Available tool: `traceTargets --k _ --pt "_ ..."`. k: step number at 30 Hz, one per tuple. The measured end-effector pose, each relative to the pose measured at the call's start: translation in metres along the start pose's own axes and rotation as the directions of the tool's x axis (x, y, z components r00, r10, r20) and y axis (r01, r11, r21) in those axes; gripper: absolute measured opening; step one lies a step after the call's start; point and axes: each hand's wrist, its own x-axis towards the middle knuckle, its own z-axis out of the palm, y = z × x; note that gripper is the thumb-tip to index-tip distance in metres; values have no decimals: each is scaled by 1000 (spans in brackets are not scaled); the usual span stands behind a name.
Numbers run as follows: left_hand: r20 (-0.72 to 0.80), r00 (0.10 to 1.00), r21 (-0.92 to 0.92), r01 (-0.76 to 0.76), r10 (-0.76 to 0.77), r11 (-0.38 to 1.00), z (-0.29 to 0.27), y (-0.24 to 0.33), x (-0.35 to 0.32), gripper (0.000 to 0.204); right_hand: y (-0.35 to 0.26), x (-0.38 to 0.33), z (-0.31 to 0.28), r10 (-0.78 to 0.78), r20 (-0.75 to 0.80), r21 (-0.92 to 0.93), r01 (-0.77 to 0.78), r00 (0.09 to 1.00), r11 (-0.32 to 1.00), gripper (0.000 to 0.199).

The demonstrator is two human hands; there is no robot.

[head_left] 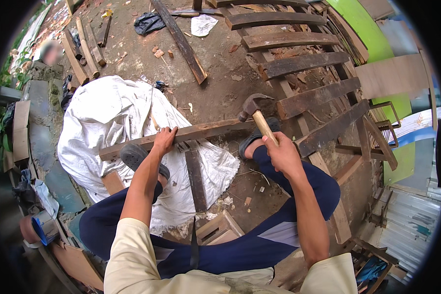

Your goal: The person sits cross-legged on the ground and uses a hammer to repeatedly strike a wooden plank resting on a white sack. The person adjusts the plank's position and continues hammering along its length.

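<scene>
The right hand (285, 156) has its grip wrapped closed around the wooden handle of a claw hammer (263, 126), well below the head. The left hand (164, 139) lies on the upper edge of a long wooden plank (206, 131), fingers bent over it; its underside is hidden, so I cannot tell how tightly that grip closes. The plank runs crosswise in front of the person, with the left shoe (134, 155) over it towards one end and the right shoe (252, 142) just beside the other. The hammer head shows near that far end; whether it touches is unclear. A stray blow could catch the right foot, since it sits so close, and the plank could roll or slip on the loose white cloth (103, 110) if the left hand's hold is light. Beyond, dark slats (311, 98) lie in a row.
</scene>
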Motion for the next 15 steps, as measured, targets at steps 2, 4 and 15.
traceTargets --k 2,4,15 --pt "29 999 14 28 -29 1000 -23 21 -12 78 1 -27 -20 4 54 116 -10 999 993 46" --pt "29 1000 80 -5 3 997 -24 28 -29 79 10 -41 -30 -35 86 227 15 996 974 44" --pt "272 958 98 -121 90 988 24 47 -83 73 19 -34 -4 0 91 279 -25 996 960 43"
